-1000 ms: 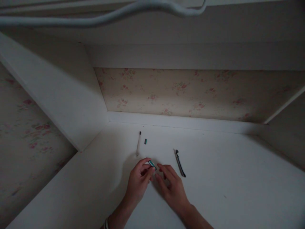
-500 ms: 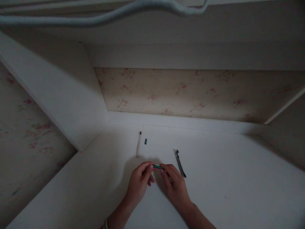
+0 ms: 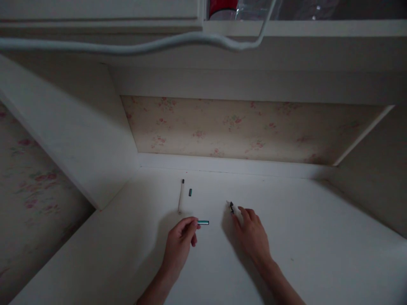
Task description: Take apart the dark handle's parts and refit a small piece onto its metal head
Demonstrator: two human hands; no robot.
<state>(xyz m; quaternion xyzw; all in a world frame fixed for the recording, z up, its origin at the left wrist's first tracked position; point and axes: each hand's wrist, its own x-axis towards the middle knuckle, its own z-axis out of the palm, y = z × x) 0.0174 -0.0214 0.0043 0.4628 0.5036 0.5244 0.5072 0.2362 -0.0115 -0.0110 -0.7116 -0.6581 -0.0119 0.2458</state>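
Observation:
My left hand [image 3: 182, 237] pinches a short green tube [image 3: 203, 222] with a pale stripe and dark end, which points out to the right from thumb and forefinger. To the right, my right hand [image 3: 252, 233] is low over the white surface, thumb and forefinger curved apart around a thin black part [image 3: 231, 206] with a pale tip. Most of that part is hidden under the hand. Beyond my left hand lie a thin whitish stick [image 3: 181, 197] with a black end and a small dark green piece [image 3: 190, 192].
The white tabletop [image 3: 305, 228] ends at a back ledge below floral wallpaper [image 3: 203, 131]. A white side panel [image 3: 89, 123] stands at left. Overhead, a pale cable [image 3: 133, 48] crosses in front of a shelf holding a red item [image 3: 222, 6] and clear plastic.
My right hand has let go of the green tube and moved right, over the black part. The left hand keeps the tube. The view has tilted slightly upward.

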